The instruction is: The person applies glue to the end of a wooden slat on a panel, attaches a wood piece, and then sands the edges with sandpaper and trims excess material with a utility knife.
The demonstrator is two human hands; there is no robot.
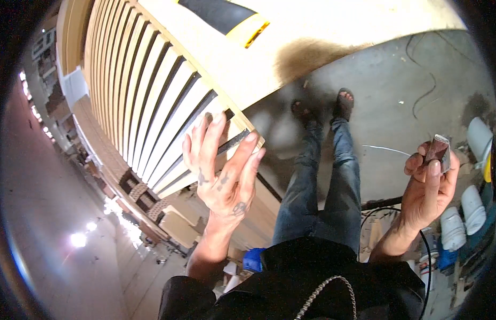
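My left hand (226, 170) lies over the near corner of a slatted wooden panel (152, 48). Its fingers are spread and stretched out, with the fingertips at the panel's end rail. Pale slats alternate with dark gaps along the panel. Off to the right, away from the wood, my right hand (432, 186) pinches a small folded piece of reddish-brown sandpaper (436, 150) between thumb and fingers.
Beyond the panel is a brightly lit pale board (312, 26), with a black-and-yellow object (224, 18) on it. White rolls (466, 213) and a black hose (428, 266) are at the right. Brown blocks (138, 194) stand left, and a thin wire (386, 149) crosses the grey floor (386, 96).
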